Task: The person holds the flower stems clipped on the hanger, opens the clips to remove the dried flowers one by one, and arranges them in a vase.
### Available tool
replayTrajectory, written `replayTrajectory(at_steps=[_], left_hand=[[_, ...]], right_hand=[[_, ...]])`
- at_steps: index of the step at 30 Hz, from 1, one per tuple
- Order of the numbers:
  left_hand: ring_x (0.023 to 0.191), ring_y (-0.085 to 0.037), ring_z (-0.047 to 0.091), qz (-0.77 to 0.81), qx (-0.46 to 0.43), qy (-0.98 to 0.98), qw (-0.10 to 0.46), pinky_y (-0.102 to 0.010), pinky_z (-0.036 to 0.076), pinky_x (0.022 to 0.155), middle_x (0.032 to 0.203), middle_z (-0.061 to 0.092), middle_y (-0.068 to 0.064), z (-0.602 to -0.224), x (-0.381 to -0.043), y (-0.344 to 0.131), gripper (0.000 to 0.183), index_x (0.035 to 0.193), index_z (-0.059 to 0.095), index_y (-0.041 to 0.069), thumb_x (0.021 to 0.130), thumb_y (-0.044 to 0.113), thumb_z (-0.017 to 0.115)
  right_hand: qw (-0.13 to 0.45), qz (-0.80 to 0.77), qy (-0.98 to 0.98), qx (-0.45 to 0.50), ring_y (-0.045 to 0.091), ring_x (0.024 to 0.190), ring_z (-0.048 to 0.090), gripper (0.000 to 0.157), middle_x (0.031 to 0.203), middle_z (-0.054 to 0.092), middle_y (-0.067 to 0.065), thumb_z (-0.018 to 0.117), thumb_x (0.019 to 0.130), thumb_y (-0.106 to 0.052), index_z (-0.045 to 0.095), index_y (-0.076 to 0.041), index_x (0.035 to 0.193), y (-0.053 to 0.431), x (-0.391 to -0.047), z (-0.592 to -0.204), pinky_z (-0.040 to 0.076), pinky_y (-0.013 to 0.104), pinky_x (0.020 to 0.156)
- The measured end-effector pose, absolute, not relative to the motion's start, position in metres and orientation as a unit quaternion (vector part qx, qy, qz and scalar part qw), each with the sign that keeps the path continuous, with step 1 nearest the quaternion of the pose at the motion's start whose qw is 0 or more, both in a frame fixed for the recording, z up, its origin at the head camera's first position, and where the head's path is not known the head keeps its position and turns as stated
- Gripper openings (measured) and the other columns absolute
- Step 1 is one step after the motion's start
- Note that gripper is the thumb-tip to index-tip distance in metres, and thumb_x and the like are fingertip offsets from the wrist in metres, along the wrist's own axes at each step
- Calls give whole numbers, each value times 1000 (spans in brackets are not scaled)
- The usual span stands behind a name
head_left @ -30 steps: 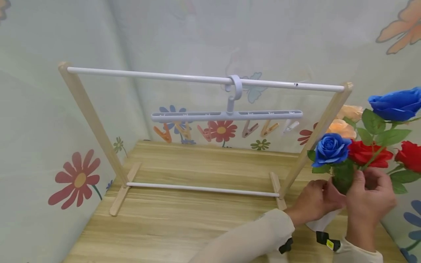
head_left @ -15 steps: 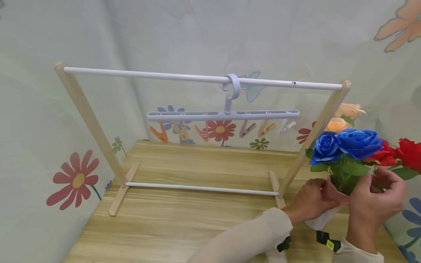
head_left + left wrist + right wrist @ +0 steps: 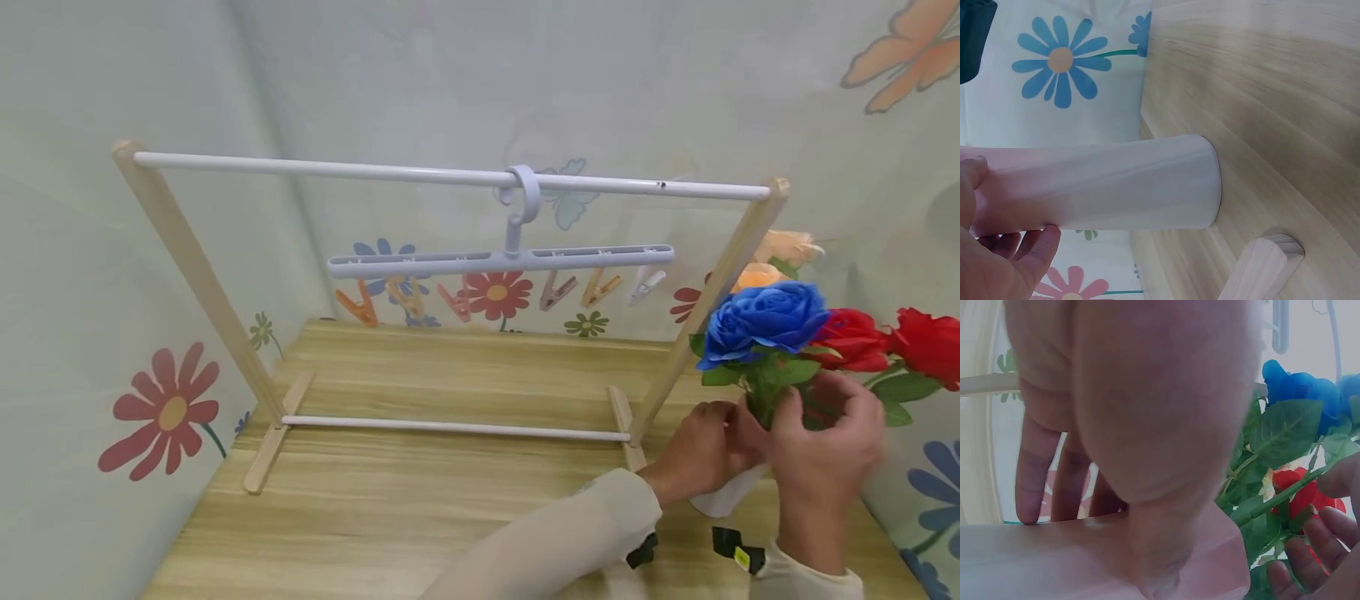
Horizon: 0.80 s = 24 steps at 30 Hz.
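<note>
My left hand (image 3: 693,454) holds a pink-to-white vase (image 3: 1129,187) near its rim. The left wrist view shows the vase's base on the wooden table. In the vase stand blue roses (image 3: 780,312), red roses (image 3: 847,337) and leafy green stems (image 3: 1266,509). Peach roses (image 3: 783,247) show behind them. My right hand (image 3: 825,458) is among the leaves beside the vase mouth, its fingers bent. The right wrist view shows its thumb and fingers (image 3: 1307,550) apart near a stem and a red rose, with no stem plainly pinched.
A wooden rack with a white top rail (image 3: 337,170) stands left of the vase, its right post (image 3: 705,308) close by. A pale hanger (image 3: 502,261) with several coloured clips hangs from the rail. The rack's feet rest on the wooden table (image 3: 420,492).
The blue rose held high in my right hand has come down beside the other blue rose. My right hand then shifts left toward the vase mouth. My left hand keeps hold of the vase.
</note>
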<state>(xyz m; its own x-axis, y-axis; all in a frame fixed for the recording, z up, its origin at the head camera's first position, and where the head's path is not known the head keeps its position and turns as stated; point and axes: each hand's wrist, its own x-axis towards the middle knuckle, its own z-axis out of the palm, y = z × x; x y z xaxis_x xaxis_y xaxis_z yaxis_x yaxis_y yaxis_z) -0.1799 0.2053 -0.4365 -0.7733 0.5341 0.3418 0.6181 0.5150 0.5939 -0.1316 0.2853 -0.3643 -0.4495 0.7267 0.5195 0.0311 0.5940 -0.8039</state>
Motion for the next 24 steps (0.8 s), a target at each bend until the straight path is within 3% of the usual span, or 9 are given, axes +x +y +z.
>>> replayTrajectory(at_steps=[7,12,16,20,24], left_hand=[[107,3,59,-376,-327,-866,49,0,40,84,125,66,9,-439,-181,203,57,136,56,14,92,48,71],[110,0,60,-384,-334,-860,39,-1,42,86,128,65,6,-442,-184,199,58,137,55,12,93,46,69],[115,-2,60,-395,-328,-858,-7,-7,47,87,134,63,5,-437,-186,190,61,142,54,13,94,48,67],[129,-7,56,-358,-332,-871,-48,-15,49,98,145,57,5,-427,-187,173,66,149,49,15,96,53,62],[133,-7,53,-295,-332,-895,-46,-18,48,103,148,54,4,-419,-186,156,70,151,45,17,96,57,61]], right_hand=[[465,372,-770,-229,-16,98,44,35,103,41,-38,61,93,-20,68,-9,126,282,-131,-370,39,8,81],[495,376,-750,-228,-16,97,47,32,103,45,-36,62,92,-16,69,-14,124,280,-128,-369,40,8,79],[500,371,-746,-238,-16,96,47,31,102,42,-38,61,93,-16,69,-16,123,277,-125,-368,42,8,81],[502,364,-750,-229,-17,94,46,28,100,42,-39,62,92,-14,71,-6,117,274,-120,-369,41,7,80],[505,354,-762,-198,-19,88,46,24,95,44,-38,62,92,-11,71,4,109,272,-116,-372,39,5,77]])
